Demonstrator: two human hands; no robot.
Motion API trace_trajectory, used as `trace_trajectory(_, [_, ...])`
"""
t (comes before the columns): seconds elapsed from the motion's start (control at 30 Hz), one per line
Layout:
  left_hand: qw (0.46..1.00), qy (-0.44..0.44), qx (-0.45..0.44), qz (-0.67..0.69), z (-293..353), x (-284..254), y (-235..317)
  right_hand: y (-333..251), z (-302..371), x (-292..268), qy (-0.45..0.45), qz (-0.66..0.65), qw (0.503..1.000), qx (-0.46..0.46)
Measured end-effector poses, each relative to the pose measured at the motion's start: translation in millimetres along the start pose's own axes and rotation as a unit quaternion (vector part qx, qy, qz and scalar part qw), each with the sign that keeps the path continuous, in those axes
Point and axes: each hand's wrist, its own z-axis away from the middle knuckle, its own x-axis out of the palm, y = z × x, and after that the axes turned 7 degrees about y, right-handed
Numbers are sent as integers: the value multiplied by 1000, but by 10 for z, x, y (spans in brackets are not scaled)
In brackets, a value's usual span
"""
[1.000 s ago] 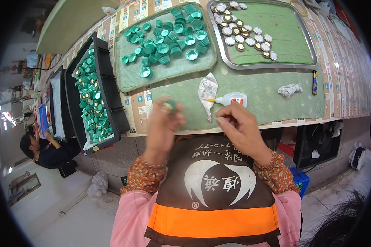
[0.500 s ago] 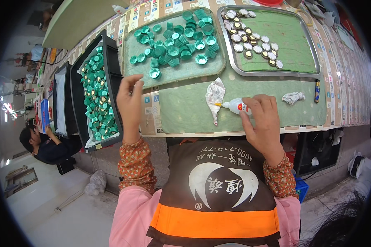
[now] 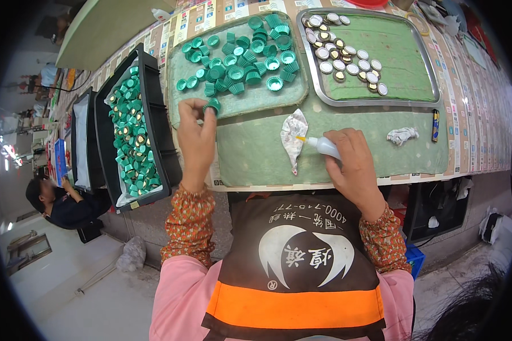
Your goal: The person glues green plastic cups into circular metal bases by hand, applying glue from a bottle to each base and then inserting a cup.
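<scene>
At the near-left corner of a green-lined tray (image 3: pixel 247 105), my left hand (image 3: pixel 196 136) pinches a small green fluted cup (image 3: pixel 213 105) between thumb and fingers. Many similar green cups (image 3: pixel 235 73) lie loose on that tray. My right hand (image 3: pixel 352 165) is closed around a white squeeze bottle (image 3: pixel 327 148) tipped to the left. Its yellow nozzle points over a crumpled, stained white cloth (image 3: pixel 293 153) on the green mat. Whether the nozzle touches the cloth, I cannot tell.
A metal-rimmed tray (image 3: pixel 375 103) at the far right holds round white and dark discs (image 3: pixel 352 69). At left, a black crate (image 3: pixel 160 122) contains many green cups with cream pieces. Another cloth (image 3: pixel 403 135) and a battery-like cylinder (image 3: pixel 436 125) lie rightward. Another person (image 3: pixel 68 199) sits far left.
My left hand has moved up and right to the tray's corner and taken hold of a green cup. My right hand has shifted slightly left, turning the bottle so its nozzle angles up-left.
</scene>
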Motion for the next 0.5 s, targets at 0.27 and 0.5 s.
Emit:
trace_trajectory(0.27, [965,-221,-14,140,872,227,657,-494,-30,65,12,-420,887,194])
trace_trajectory(0.5, [749,-399,-289,442,943,214,635,-476,-11,-44,-3,-491,818,300])
